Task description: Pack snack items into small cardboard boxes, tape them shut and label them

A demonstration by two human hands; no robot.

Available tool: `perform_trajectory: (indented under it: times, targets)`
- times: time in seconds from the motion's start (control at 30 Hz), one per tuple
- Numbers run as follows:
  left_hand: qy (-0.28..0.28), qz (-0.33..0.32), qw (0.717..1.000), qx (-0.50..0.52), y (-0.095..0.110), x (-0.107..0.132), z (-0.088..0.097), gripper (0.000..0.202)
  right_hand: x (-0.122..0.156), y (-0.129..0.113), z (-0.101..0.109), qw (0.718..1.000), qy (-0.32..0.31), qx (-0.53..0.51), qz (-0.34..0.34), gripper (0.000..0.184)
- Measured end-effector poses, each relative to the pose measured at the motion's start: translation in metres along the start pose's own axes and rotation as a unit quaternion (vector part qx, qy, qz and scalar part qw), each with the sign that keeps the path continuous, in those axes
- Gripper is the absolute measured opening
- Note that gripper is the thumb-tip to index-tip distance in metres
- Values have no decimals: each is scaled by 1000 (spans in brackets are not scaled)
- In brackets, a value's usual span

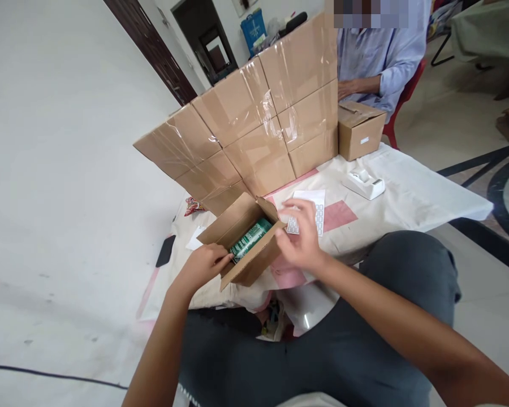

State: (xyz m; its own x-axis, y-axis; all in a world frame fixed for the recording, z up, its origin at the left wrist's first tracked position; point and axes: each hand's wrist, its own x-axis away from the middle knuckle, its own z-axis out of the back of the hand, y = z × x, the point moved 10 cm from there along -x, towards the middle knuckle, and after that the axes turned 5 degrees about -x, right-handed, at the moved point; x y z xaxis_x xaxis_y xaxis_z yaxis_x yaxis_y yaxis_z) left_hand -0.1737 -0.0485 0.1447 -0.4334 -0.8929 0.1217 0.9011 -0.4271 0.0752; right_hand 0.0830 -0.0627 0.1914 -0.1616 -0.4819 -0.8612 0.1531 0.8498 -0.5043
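An open cardboard box stands at the near edge of the table, tilted across my view with its flaps raised. Inside it lies a green printed package with pale lettering. My left hand is closed over the box's left end, its fingertips beside the package. At the right end, my right hand has thumb and fingers apart close to the corner flap. Whether those fingertips touch the flap I cannot tell.
Behind the box rises a wall of taped cartons. A sheet of labels, a white tape dispenser and a dark phone-like slab lie on the table. A person in a blue shirt sits behind another closed carton.
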Motion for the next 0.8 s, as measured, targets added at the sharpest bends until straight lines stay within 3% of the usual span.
perform_trajectory:
  times: [0.1, 0.2, 0.33, 0.43, 0.6, 0.7, 0.8]
  targets:
    - [-5, -41, 999, -1, 9, 0, -6, 44, 2, 76, -17, 970, -59, -82, -220, 36]
    - [11, -55, 998, 9, 9, -3, -8, 45, 27, 110, -49, 917, -135, -150, -344, 44]
    - [65, -70, 994, 50, 4, 3, -6, 45, 37, 100, -63, 919, -156, -176, -316, 56]
    - [177, -45, 979, 90, -8, 18, -2, 39, 37, 93, -61, 933, -162, -137, -291, 61]
    - [404, 28, 902, 152, -35, 47, -12, 38, 29, 75, -55, 954, -180, -91, -220, 53]
    - [461, 51, 866, 187, -48, 50, -24, 39, 27, 62, -54, 961, -193, -90, -178, 49]
    - [495, 78, 841, 206, -62, 50, -24, 40, 28, 57, -55, 958, -220, -89, -162, 50]
